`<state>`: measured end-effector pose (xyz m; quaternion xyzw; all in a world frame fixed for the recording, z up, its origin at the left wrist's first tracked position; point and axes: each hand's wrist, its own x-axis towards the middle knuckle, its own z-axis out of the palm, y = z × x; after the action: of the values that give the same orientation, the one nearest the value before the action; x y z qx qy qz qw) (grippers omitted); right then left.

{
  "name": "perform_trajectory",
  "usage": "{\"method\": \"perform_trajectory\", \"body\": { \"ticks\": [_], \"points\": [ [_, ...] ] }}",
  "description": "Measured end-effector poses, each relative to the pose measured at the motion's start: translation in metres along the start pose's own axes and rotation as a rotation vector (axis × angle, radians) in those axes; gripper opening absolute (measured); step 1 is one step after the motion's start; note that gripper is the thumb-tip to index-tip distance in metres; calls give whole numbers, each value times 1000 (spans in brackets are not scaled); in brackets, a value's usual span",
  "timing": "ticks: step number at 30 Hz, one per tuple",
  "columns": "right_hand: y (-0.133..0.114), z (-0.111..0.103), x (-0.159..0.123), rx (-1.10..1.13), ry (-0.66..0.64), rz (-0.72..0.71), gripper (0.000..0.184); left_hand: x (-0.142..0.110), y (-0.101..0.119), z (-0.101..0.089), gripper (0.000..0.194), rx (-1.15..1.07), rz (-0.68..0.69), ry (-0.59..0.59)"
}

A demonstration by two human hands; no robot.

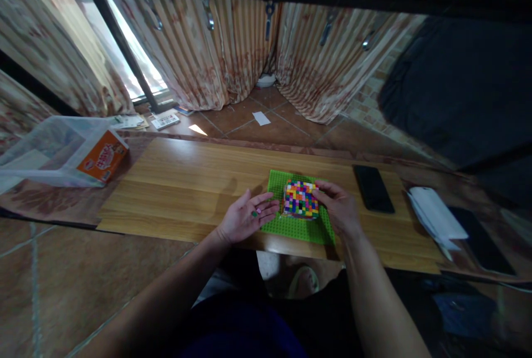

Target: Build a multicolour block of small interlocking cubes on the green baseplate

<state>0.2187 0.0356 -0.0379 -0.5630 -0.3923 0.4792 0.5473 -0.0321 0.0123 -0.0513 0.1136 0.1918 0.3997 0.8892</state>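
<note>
A green studded baseplate [291, 225] lies on a low wooden table [178, 192]. A block of many small multicoloured bricks [301, 199] stands on it. My right hand [338, 205] rests against the block's right side, fingers curled round its top edge. My left hand [248, 215] lies palm up just left of the block, fingers spread, with two or three tiny bricks, one green and one pink, lying in the palm.
A black phone [373, 188] lies right of the baseplate. White folded paper [436, 215] and a dark flat object [482, 241] sit at the far right. A clear plastic bag with an orange box [103, 163] is at the left. Curtains hang behind.
</note>
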Motion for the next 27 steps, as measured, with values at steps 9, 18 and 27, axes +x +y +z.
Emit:
{"method": "perform_trajectory", "body": {
  "ticks": [9, 18, 27],
  "points": [
    [-2, 1, -4, -53, 47, -26, 43, -2, -1, 2, 57, -4, 17, 0],
    [-21, 38, -50, -621, -108, -717, 17, -1, 0, 2, 60, -54, -15, -38],
    [-5, 90, -74, -1128, -335, -880, 18, -3, 0, 0, 62, -68, -43, -13]
  ]
}}
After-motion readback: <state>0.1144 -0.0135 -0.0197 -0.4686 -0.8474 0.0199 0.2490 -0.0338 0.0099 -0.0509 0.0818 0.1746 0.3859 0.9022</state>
